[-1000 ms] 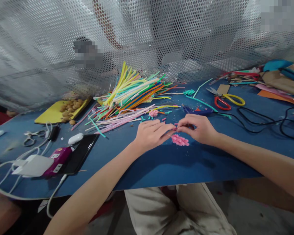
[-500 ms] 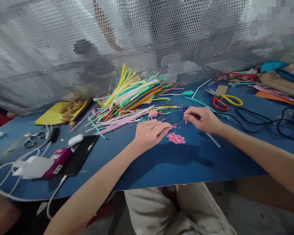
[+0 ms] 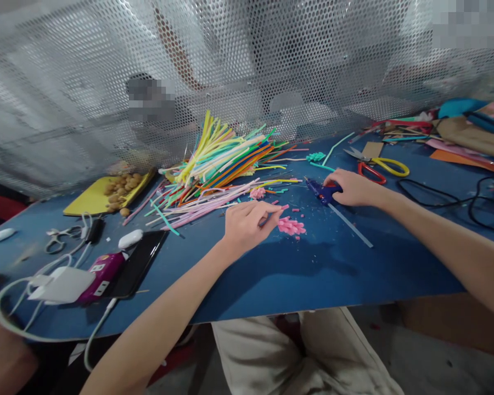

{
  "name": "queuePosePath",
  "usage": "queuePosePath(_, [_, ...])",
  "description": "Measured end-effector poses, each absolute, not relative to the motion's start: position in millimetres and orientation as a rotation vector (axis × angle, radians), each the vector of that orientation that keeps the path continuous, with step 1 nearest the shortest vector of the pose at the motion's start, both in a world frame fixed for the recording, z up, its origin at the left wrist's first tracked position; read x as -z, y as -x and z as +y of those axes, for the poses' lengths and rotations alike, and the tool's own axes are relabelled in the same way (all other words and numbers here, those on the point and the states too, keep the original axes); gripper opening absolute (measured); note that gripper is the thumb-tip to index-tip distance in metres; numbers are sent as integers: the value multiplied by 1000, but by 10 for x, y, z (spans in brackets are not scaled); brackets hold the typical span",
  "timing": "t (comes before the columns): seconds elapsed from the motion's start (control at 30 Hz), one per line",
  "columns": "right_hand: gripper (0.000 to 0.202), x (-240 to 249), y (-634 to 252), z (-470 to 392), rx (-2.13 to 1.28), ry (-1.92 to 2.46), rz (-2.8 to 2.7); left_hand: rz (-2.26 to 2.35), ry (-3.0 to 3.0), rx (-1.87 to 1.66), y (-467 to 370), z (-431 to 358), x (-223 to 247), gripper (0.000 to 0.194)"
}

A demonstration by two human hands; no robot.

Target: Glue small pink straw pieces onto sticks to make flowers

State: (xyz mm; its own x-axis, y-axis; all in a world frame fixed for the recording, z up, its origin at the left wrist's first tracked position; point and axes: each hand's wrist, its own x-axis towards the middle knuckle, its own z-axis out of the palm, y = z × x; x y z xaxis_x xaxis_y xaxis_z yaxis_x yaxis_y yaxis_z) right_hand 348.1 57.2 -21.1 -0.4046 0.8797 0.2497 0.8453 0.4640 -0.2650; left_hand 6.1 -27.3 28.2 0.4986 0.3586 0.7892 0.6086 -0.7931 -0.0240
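Note:
Between thumb and index finger, my left hand (image 3: 249, 222) pinches a small pink piece (image 3: 285, 207). Just right of its fingertips lies a pink fluffy cluster (image 3: 291, 226), with tiny pink bits around it. My right hand (image 3: 348, 187) has its fingers closed on the blue glue gun (image 3: 323, 192), which rests on the table with its nozzle pointing up and left. A clear glue stick (image 3: 349, 225) sticks out behind the gun. A smaller pink cluster (image 3: 257, 193) lies behind my left hand.
A large heap of coloured stems (image 3: 230, 153) stands at the back. Red-and-yellow scissors (image 3: 379, 164) and a black cable (image 3: 436, 200) lie right. A black phone (image 3: 138, 266), purple power block (image 3: 101, 277), white charger (image 3: 69, 282) and yellow tray (image 3: 88, 198) are left. Behind is a mesh screen (image 3: 239, 66).
My left hand has lifted a small pink piece from the table. My right hand has moved right and onto the glue gun, which now shows more fully.

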Motion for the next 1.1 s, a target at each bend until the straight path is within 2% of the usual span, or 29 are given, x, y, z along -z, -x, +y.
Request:
queuePosePath(0.17, [34,69,-3383,488,-30,1352,-2146,-854,2445,1247,-42,-242,-264,18])
queuePosePath(0.27, [33,-49,-3241,334,-95,1213,-1958,-903,2439,1241,-36,-245,-258,18])
queuePosePath(0.37, [34,-122,-3081,136,-436,1139,-1767,-912,2427,1239,-34,-249,-257,17])
queuePosePath(0.47, [43,-122,-2965,-17,-852,880,-1750,-881,2404,1260,-36,-243,-256,16])
queuePosePath(0.6, [53,-43,-2913,-100,-1073,711,-1795,-840,2405,1322,-33,-234,-251,11])
queuePosePath(0.7, [58,7,-2922,-112,-1101,731,-1770,-870,2421,1326,-26,-234,-247,12])
queuePosePath(0.83, [61,0,-2940,-128,-1091,722,-1845,-945,2416,1271,-21,-234,-244,22])
queuePosePath(1.1, [60,-33,-2915,-148,-1034,692,-1911,-914,2401,1274,-39,-239,-263,21])
